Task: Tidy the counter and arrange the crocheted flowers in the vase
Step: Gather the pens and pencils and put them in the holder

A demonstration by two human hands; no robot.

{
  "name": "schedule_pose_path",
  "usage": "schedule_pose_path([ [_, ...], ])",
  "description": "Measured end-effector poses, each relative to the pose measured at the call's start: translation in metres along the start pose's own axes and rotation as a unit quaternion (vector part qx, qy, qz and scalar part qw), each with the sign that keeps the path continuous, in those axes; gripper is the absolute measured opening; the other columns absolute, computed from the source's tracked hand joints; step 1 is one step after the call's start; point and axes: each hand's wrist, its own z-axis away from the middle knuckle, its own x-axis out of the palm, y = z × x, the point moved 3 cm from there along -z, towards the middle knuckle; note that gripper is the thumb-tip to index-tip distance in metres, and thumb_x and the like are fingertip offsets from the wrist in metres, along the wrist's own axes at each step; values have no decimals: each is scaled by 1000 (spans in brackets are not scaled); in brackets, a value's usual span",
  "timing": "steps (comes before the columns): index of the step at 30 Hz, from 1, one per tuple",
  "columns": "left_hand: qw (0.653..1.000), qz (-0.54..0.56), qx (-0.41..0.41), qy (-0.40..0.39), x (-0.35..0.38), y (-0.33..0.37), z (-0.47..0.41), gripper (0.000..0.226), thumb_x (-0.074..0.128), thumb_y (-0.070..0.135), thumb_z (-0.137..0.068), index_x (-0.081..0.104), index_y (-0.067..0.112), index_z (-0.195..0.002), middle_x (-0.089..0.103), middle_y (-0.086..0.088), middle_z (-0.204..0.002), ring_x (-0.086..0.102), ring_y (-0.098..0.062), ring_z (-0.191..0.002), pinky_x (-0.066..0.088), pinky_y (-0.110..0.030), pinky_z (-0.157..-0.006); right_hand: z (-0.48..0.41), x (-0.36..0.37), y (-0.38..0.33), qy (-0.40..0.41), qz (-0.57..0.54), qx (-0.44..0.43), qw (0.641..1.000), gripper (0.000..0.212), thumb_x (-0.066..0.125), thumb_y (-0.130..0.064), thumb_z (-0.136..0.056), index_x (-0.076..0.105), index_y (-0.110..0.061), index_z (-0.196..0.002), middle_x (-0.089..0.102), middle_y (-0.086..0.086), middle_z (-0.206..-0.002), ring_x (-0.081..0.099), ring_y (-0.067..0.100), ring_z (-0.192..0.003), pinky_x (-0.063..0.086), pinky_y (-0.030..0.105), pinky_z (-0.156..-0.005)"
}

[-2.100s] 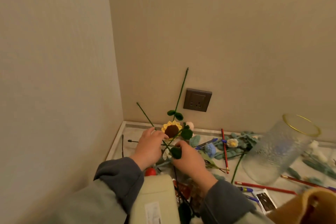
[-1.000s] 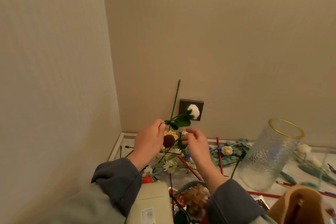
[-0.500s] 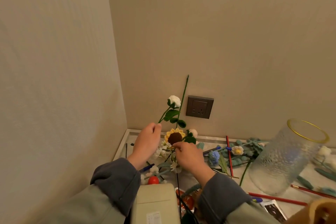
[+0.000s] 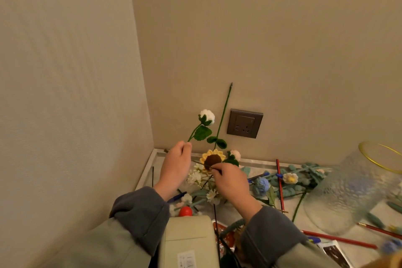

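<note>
My left hand (image 4: 175, 165) pinches the green stem of a white crocheted rose (image 4: 207, 116), which is lifted with its head up toward the wall. My right hand (image 4: 230, 180) pinches a thin dark stem beside the yellow sunflower (image 4: 212, 158), whose own long green stem points up along the wall. Several more crocheted flowers lie on the counter: a blue one (image 4: 262, 183), a small white daisy (image 4: 290, 178), a white bud (image 4: 235, 154). The textured glass vase (image 4: 352, 189) with a gold rim stands at the right, with nothing visibly in it.
Red pencils (image 4: 279, 178) and blue pens (image 4: 261, 176) lie among the flowers on the marble counter (image 4: 235, 213). A pale box (image 4: 188, 241) and a red ball (image 4: 185, 211) sit at the near edge. A wall socket (image 4: 244, 123) is behind; walls close in the left corner.
The white rose has been lifted out of the pile and turned upright in my left hand. My right hand has dropped back to the stems by the sunflower.
</note>
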Motion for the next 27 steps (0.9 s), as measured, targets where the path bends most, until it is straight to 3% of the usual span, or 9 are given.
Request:
schedule_pose_path([
  [6,994,-36,93,42,-3,22,7,25,38,44,-97,51,33,-79,54,4,-66,50,-8,-57,44,-36,-56,-1,-21,-7,133,-64,-42,988,27,50,-26,-97,69,-28,-116,69,-5,-104,58,18,-99,48,39,-86],
  [10,989,-13,140,40,0,41,14,21,39,49,-95,56,37,-89,56,8,-68,51,-5,-60,44,-27,-54,3,-30,-16,140,-127,-38,981,27,51,-26,-98,68,-26,-119,61,-6,-99,57,16,-97,50,36,-83],
  [13,986,15,161,31,1,54,19,21,40,47,-95,58,36,-92,57,15,-69,50,-2,-58,40,-16,-51,7,-41,-19,163,-91,-30,982,28,51,-33,-98,67,-29,-120,53,-7,-91,53,14,-88,49,33,-71],
  [15,985,34,165,24,2,61,21,21,40,45,-96,58,35,-93,57,17,-69,50,-2,-58,40,-16,-52,7,-49,-18,153,-102,-10,983,28,48,-35,-98,67,-32,-119,65,-10,-97,59,11,-89,51,32,-69],
  [18,984,66,164,10,4,74,25,21,39,42,-98,58,34,-94,55,12,-68,49,-6,-57,43,-27,-54,9,-58,-17,109,-251,48,961,30,42,-29,-99,66,-29,-117,72,-8,-91,67,9,-79,57,40,-72],
  [20,982,85,168,5,5,85,29,21,39,39,-99,58,32,-93,56,7,-68,48,-8,-56,42,-30,-55,12,-60,-18,88,-333,83,935,30,40,-29,-98,69,-29,-104,71,-7,-87,68,9,-75,59,45,-76],
  [23,977,124,174,8,6,99,38,22,39,33,-101,56,26,-89,57,1,-67,46,-7,-52,37,-27,-55,18,-64,-23,83,-360,91,925,32,45,-39,-98,68,-29,-78,72,-7,-81,69,10,-79,59,46,-76],
  [27,967,170,189,27,2,113,52,21,37,30,-102,55,21,-93,62,-1,-65,47,-10,-46,38,-24,-48,28,-68,-26,93,-364,74,924,23,61,-31,-91,73,-28,-72,74,-2,-77,71,13,-73,61,42,-66],
])
